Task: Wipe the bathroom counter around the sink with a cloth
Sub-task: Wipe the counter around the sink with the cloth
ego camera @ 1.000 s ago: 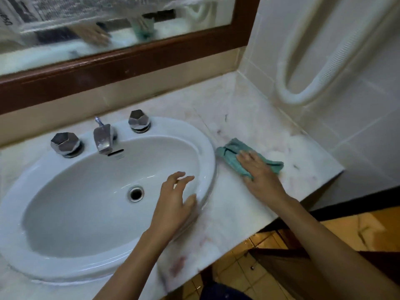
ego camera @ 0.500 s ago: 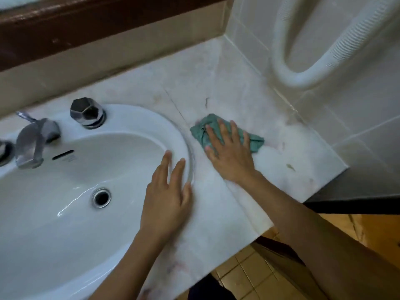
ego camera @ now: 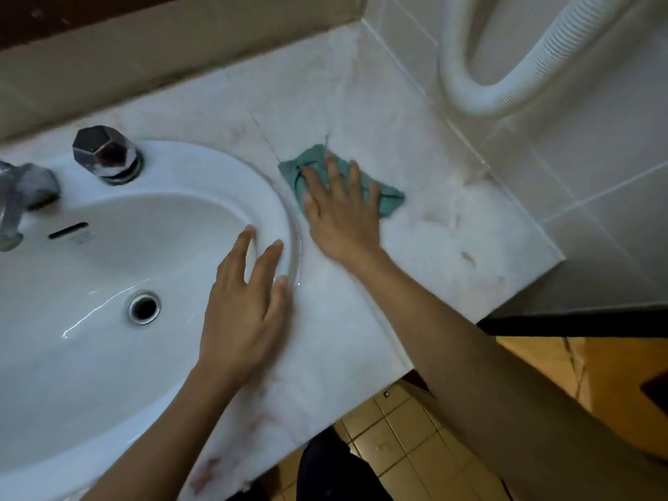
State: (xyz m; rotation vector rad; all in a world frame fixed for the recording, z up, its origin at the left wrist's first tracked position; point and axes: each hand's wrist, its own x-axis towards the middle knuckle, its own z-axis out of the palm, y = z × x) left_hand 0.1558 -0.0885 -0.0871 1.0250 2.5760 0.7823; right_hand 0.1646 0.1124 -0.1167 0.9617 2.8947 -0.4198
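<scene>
Step in hand: you're mid-wipe on the stretch of counter [ego camera: 437, 244] to the right of the sink [ego camera: 202, 164].

- Your right hand [ego camera: 339, 211] lies flat on the teal cloth [ego camera: 389, 199], fingers straight and spread. It presses the cloth down and doesn't clutch it.
- The cloth is bunched under your palm, just beside the sink rim, at the dark seam [ego camera: 265, 141] in the marble. It's well apart from the tiled wall.
- Your left hand [ego camera: 245, 309] is flat too, fingers straight, lying across the sink rim and holding nothing. I read it as a brace.

Not yet covered, as I read it:
- A dark mark [ego camera: 468, 256] near the right front corner.
- Reddish stains [ego camera: 209, 471] by the front edge.
- The back strip behind the tap handle [ego camera: 103, 153].

Next move, my call: keep your palm flat with steady pressure and sweep the cloth outward toward the wall and the corner mark. Then work the back strip.

The cloth is wadded, so contact is small; spread it for wider passes. Your left hand will have to lift before you wipe the front edge near it.
</scene>
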